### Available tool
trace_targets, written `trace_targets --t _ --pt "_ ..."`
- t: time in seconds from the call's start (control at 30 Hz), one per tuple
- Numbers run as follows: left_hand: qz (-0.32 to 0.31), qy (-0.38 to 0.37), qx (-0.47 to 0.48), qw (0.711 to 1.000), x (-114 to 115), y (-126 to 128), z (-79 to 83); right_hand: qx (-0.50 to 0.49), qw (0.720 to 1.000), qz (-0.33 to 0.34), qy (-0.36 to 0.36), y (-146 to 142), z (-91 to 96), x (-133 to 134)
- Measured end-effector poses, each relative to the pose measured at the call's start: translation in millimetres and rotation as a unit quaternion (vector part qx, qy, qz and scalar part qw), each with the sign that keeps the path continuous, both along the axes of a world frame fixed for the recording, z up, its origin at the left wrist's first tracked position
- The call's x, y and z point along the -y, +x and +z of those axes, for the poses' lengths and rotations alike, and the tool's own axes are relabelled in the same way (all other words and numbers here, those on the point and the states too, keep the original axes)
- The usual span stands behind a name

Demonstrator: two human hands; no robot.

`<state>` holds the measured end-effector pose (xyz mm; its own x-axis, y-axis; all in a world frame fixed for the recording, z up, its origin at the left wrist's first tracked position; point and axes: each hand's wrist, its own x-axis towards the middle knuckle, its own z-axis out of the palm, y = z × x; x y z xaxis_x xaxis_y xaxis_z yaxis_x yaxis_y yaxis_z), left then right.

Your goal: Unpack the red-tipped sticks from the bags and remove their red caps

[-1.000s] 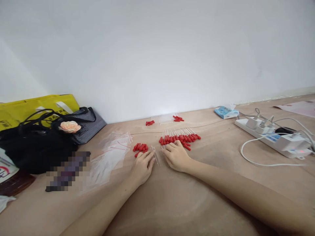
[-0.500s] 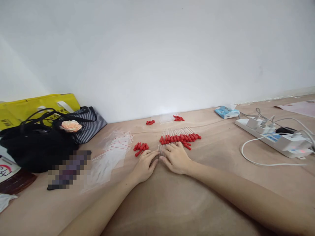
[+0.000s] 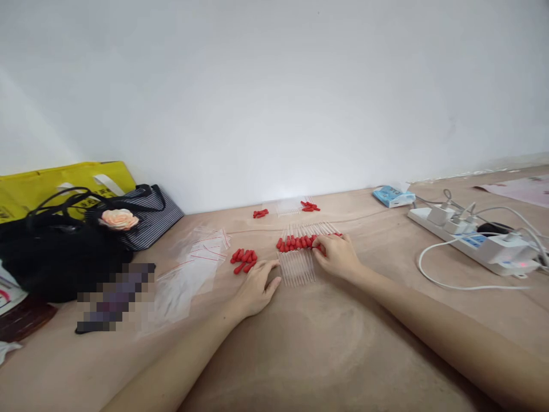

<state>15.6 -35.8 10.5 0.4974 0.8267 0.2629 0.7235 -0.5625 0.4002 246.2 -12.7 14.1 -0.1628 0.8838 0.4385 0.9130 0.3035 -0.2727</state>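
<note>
A row of clear thin tubes (image 3: 297,270) lies side by side in front of me. My left hand (image 3: 257,287) rests at their left end, thumb and fingers apart, with nothing in it. Just beyond lie droppers (image 3: 295,243) with red rubber bulbs and clear stems pointing away. My right hand (image 3: 337,253) is closed at the right part of the bulbs, its fingertips bent down among them. It covers several bulbs, and what it pinches is hidden. Left of the tubes sits a small pile of loose red bulbs (image 3: 244,259).
Clear zip bags (image 3: 193,280) spread on the left, near a black bag (image 3: 64,263) and a yellow bag (image 3: 115,177). Farther back are more red bulbs (image 3: 260,213) and clear tubes (image 3: 288,207). A tissue pack (image 3: 393,196) and a power strip (image 3: 467,240) with cables stand right.
My right hand has left the clear tubes and moved right and slightly away to the red bulbs, uncovering the tube row. My left hand stays near the tubes' left end, its fingers spread a little more.
</note>
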Motion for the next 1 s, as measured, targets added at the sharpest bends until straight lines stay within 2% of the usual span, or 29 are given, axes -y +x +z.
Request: trace_targets --t 0.27,0.57,0.7,0.83,1.0 --pt "0.012 0.004 0.025 1.000 3 -2 0.3 0.085 0.996 0.022 0.019 -25 4.5 -24" --pt "-0.002 -0.005 0.018 1.000 3 -2 1.3 0.133 0.989 0.037 0.052 -28 -1.8 -31" --pt "-0.009 -0.013 0.014 1.000 2 -1 2.7 0.109 0.983 0.047 0.140 -22 -3.5 -25" --pt "-0.012 -0.022 0.011 1.000 1 0 4.1 0.054 0.968 0.085 0.230 -10 -7.5 -8" --pt "-0.015 -0.031 -0.002 0.999 1 2 7.0 0.026 0.948 0.136 0.285 5 -8.8 17"
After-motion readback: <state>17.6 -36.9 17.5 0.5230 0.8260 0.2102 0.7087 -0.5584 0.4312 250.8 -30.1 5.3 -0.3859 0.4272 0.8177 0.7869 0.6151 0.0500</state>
